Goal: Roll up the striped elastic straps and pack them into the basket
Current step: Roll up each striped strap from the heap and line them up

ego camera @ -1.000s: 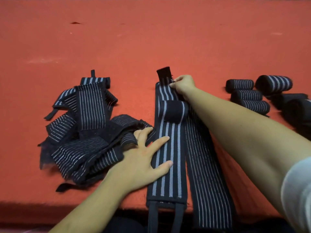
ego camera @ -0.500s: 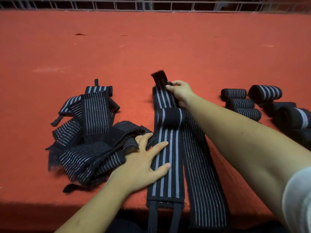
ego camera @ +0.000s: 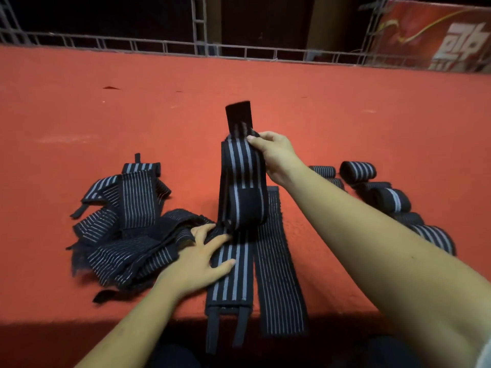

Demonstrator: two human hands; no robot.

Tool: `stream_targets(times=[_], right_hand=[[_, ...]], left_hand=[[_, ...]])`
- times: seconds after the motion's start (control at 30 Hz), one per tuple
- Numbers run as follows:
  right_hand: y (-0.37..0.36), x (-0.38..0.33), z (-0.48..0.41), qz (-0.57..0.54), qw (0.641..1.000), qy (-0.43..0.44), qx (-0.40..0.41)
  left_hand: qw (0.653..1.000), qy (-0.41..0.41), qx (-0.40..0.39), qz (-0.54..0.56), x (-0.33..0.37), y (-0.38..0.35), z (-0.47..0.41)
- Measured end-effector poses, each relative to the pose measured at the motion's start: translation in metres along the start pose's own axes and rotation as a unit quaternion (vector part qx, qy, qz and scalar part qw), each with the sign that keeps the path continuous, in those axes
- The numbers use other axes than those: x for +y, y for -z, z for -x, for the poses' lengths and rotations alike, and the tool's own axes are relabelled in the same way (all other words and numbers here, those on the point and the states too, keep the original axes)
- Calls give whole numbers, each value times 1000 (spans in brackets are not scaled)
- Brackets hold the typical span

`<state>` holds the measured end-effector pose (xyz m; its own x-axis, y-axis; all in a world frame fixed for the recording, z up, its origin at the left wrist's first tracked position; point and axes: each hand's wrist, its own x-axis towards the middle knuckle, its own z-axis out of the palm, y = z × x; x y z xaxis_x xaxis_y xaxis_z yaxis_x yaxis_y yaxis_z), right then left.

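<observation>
We are looking at 1 wide-striped strap (ego camera: 240, 168), a flat black elastic band carrying 4 pale grey stripes, lying down the middle of the red, felt-like table (ego camera: 79, 102). Our right hand (ego camera: 276, 155) is holding its far end up off the table, the grip pinching the band's edge between thumb and curled fingers. The strap is standing in a tall loop there, with 1 plain black tab (ego camera: 238, 115) sticking up above the hand. 1 plain black rectangular patch is showing on the raised part.

Our left hand (ego camera: 202, 258) is lying flat with its grip spread, fingers straight, pressing the near part of the strap against the table. At the near end, 2 narrow black loops (ego camera: 212, 330) are hanging over the table's edge.

Just beside it on the right, 1 thin-striped strap (ego camera: 279, 274) is lying flat and straight, ribbed with many fine pale lines. To the left, a heap (ego camera: 127, 235) of loose striped straps is lying tangled against our left fingers; we cannot count them. Beyond our right forearm we are counting at least 6 rolls (ego camera: 358, 170), short black cylinders with grey bands, some partly hidden by the arm.

1 grey metal rail (ego camera: 159, 46) is running along the far edge, and 1 red banner (ego camera: 438, 35) is standing at the upper right.
</observation>
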<state>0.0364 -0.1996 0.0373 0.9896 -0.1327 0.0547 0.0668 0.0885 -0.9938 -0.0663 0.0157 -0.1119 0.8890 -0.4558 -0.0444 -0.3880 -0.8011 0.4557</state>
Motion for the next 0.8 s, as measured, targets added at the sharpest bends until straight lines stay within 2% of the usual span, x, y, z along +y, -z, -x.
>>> stream_targets(times=[0.1,0.2,0.3,0.43,0.5,0.57,0.6,0.7,0.8], right_hand=[[7,-1,41,25,999,25,1],[14,10,79,47,998,39,-1],[16,25,110,36,998,52,-1],[17,41,140,18,999,45,-3],[18,44,148,-4,999,42,-8],[21,45,153,-16,999,50,-9],[23,44,155,-26,998,55,-13],[27,39,161,-71,995,51,-40],[32,33,167,-90,992,46,-75]], left_hand=[[990,4,72,123,7,9,6],[948,8,196,249,24,16,9],[914,27,248,319,58,27,13],[851,85,262,448,94,40,15],[845,89,290,439,104,46,17],[857,85,280,423,111,53,20],[845,73,261,460,114,56,20],[771,65,205,599,125,67,22],[784,74,180,590,125,75,20]])
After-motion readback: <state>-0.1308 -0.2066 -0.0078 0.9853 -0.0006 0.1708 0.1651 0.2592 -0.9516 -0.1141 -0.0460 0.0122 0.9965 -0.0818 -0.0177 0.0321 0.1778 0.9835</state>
